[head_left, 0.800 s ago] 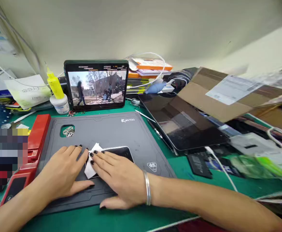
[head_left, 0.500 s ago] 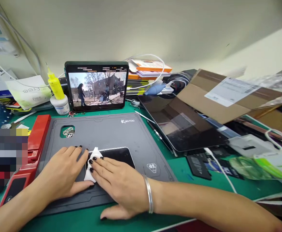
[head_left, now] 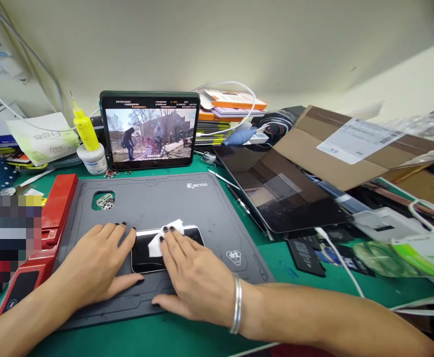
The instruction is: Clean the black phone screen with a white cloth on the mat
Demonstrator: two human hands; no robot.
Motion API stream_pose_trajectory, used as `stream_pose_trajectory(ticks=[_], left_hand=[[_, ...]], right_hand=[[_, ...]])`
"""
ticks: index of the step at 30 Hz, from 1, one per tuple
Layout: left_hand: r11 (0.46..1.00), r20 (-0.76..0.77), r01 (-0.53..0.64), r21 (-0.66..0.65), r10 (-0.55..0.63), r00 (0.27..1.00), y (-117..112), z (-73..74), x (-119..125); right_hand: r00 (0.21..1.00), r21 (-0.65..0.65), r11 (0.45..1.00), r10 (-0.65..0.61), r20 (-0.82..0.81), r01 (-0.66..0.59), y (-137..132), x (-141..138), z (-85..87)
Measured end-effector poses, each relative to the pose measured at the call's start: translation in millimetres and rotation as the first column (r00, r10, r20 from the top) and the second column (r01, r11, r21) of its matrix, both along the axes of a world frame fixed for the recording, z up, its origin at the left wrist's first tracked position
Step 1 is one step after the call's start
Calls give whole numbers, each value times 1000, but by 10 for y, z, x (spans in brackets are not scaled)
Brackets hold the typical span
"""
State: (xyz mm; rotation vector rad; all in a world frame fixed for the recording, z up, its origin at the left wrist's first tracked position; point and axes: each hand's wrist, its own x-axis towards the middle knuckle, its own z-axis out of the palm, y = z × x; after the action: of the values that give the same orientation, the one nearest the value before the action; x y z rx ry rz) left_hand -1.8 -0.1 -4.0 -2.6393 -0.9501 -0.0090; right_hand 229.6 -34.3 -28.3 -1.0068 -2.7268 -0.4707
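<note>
A smartphone (head_left: 142, 258) with a dark screen and silvery edge lies flat on a grey work mat (head_left: 157, 203). My left hand (head_left: 92, 265) holds the phone's left end, its forefinger at the upper corner and its thumb by the lower one. On the screen, a folded white tissue (head_left: 156, 247) is pinned under the fingertips of my right hand (head_left: 196, 280). That hand's fingers lie together and nearly straight, with the thumb apart over the mat. My right palm and fingers hide the right part of the phone.
A red device (head_left: 59, 208) borders the mat's left side. Behind stand a tablet (head_left: 150, 134) playing a video, a white jar (head_left: 93, 161) and a yellow needle bottle (head_left: 86, 131). To the right are a large dark screen panel (head_left: 287, 198), an opened cardboard box (head_left: 306, 129) and a white cable (head_left: 341, 263).
My right hand has slid the tissue rightward and slightly away across the phone, baring the screen's left part. My left hand stays in place.
</note>
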Motion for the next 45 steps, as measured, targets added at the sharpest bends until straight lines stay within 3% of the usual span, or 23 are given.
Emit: stream_pose_trajectory(ticks=[3, 9, 14, 19, 23, 29, 35, 41, 45], left_hand=[[1000, 8, 2, -8, -2, 1000, -3, -2, 8], [1000, 11, -2, -18, 3, 1000, -8, -17, 5], [999, 8, -28, -42, 28, 1000, -12, -25, -3], [999, 9, -21, -42, 21, 1000, -15, -18, 2], [998, 15, -34, -52, 35, 999, -18, -7, 3], [996, 31, -40, -76, 43, 999, -20, 8, 9], [999, 17, -15, -33, 15, 1000, -12, 10, 17], [998, 8, -30, -54, 30, 1000, -17, 12, 17], [998, 18, -33, -57, 34, 999, -18, 5, 13]], right_hand=[[990, 15, 991, -132, 58, 132, -112, 3, 7], [982, 4, 989, -149, 120, 149, -121, 20, 29], [948, -28, 969, -235, 212, 246, -79, 30, 19], [951, -44, 972, -215, 224, 230, -146, 41, 27], [923, -67, 950, -278, 268, 306, -83, 36, 35], [961, -37, 975, -211, 181, 221, -185, 45, -19], [947, -17, 962, -265, 182, 273, -85, 10, -34], [972, 25, 979, -205, 111, 204, -184, -2, -50], [961, -8, 972, -231, 151, 235, -103, 0, -59]])
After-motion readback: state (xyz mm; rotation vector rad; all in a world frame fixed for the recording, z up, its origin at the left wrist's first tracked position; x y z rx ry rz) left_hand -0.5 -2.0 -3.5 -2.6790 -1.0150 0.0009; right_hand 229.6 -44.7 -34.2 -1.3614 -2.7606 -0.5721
